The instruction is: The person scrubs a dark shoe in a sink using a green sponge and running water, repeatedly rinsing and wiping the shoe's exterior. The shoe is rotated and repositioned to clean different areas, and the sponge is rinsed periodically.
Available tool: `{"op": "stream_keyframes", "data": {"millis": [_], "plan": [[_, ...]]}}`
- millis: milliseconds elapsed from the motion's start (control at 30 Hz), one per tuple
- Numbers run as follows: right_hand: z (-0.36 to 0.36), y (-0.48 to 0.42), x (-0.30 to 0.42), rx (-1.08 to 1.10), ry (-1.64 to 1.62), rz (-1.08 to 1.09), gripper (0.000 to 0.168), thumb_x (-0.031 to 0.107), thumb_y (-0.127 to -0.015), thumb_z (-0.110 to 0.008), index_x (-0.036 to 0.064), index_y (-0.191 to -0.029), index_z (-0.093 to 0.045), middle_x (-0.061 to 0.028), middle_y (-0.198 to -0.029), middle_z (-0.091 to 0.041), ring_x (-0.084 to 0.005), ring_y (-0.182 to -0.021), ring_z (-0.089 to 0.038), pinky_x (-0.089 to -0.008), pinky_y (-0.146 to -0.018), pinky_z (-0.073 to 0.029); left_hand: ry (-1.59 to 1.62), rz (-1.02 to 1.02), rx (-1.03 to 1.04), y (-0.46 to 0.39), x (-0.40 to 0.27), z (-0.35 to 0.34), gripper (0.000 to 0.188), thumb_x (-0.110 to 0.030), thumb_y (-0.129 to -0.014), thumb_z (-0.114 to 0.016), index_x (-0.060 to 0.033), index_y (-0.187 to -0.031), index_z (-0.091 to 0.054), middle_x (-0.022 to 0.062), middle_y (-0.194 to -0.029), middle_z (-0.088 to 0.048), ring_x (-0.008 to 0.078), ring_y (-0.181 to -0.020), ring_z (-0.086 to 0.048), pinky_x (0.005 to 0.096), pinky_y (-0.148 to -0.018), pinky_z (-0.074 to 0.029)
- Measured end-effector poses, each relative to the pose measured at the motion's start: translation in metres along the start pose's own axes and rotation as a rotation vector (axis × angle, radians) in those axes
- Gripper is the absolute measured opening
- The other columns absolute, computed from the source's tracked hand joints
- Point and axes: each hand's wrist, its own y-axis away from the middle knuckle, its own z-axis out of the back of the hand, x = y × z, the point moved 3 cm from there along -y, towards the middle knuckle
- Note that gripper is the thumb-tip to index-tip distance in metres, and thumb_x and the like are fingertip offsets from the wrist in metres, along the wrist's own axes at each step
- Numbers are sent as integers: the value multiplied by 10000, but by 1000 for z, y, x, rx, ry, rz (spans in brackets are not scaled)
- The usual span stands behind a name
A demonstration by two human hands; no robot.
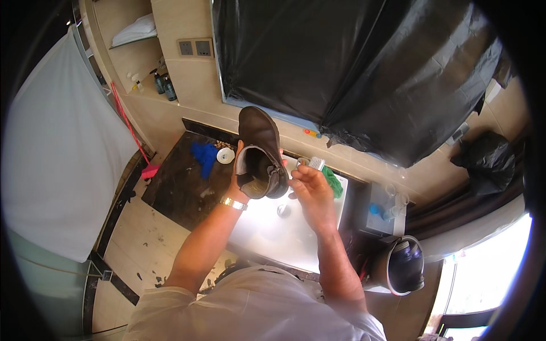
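A dark brown ankle boot [261, 128] is held up over the white sink [260, 238], its opening towards me and its toe pointing away. My left hand [240, 183] grips it from the left and from beneath, with fingertips showing at its right side. Just right of the boot's heel is my right hand [310, 187], its fingers curled and thumb near the fingertips; whether something small is between them I cannot tell. Behind that hand lie a white-bristled brush [316, 163] and a green cloth [332, 181] at the sink's edge.
On the dark counter [170, 179] at left are a blue cloth [205, 157] and a small white dish [225, 155]. Glass cups stand on a grey box [375, 213] at right, above a bucket [405, 266]. A red broom [128, 123] leans at left. Black plastic sheeting [341, 64] covers the wall ahead.
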Motion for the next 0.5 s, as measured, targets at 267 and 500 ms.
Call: {"op": "stream_keyframes", "data": {"millis": [267,500], "plan": [[14,9,-9,-10,-36,34,303,63,-1017,-675,-7,-1306,-618,-90,-1174,-685,-139,-1022,-627,-282,-800,-570,-374,-89,16,-3,32,-12,710,-563,-1030,-540,-21,-1484,-482,231,-1352,-625,404,-1210,-636,519,-1039,-554],[16,16,-7,13,-15,-48,249,71,-1032,-656,-16,-1266,-642,-74,-1118,-692,-112,-915,-623,-268,-736,-546,-517,-216,-106,8,50,15,413,-227,-1044,-632,-66,-1417,-561,150,-1307,-672,269,-1167,-676,418,-997,-586]]}}
